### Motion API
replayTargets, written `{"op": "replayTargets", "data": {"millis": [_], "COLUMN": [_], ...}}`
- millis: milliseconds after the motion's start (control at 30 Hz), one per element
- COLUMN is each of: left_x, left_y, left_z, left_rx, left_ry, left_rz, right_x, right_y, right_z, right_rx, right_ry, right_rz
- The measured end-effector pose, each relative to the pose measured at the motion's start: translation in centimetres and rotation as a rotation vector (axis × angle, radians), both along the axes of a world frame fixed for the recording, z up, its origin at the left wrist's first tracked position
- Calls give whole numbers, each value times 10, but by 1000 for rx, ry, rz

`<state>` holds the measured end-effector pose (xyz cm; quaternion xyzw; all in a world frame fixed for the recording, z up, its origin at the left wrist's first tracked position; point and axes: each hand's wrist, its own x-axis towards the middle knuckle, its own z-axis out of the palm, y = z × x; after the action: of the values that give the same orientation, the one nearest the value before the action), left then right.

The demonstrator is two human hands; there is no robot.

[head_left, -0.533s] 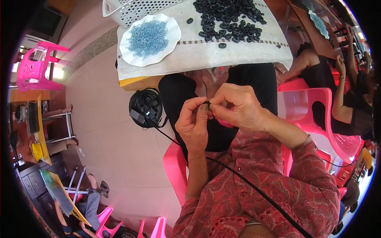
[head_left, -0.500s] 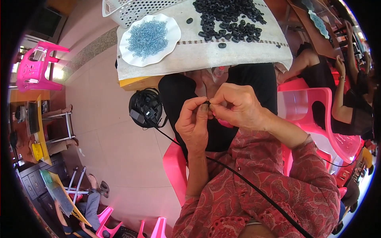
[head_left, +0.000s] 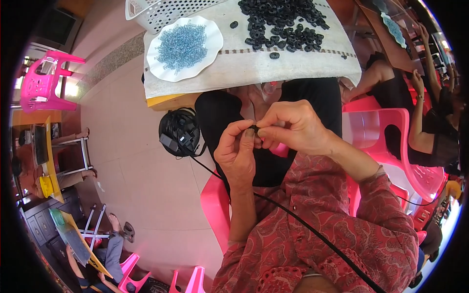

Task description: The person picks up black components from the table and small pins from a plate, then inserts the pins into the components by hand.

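Over my lap, my left hand (head_left: 237, 155) pinches a small black piece (head_left: 254, 128) between thumb and fingertips. My right hand (head_left: 298, 128) is closed in a pinch against the same piece, and its fingertips hide whatever they grip. Ahead of my hands, a cloth-covered table (head_left: 254, 72) bears a heap of small black ring-like parts (head_left: 283, 27). To the left of the heap, a white wavy-edged plate (head_left: 212, 54) holds many tiny clear-blue pieces (head_left: 181, 46).
A white perforated basket (head_left: 156, 22) stands at the table's far left. On the floor, left of my legs, lies a coiled black cable bundle (head_left: 181, 134); one cable runs across my body. A pink chair (head_left: 386, 141) and a seated person (head_left: 420, 127) are at my right.
My right fingers have shifted slightly at the black piece, and the hand has turned a little. My left hand keeps its pinch, nearly in place.
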<state>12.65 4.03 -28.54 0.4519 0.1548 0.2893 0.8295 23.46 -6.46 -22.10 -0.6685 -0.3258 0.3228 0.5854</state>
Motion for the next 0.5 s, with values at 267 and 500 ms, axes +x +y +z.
{"op": "replayTargets", "data": {"millis": [267,500], "left_x": [-1,-2], "left_y": [-1,-2], "left_z": [7,8], "left_rx": [-334,-275], "left_ry": [-109,-108], "left_rz": [-126,-157], "right_x": [8,13], "right_y": [-9,-9], "right_z": [0,-2], "right_rx": [13,73], "right_ry": [147,116], "right_rz": [64,83]}}
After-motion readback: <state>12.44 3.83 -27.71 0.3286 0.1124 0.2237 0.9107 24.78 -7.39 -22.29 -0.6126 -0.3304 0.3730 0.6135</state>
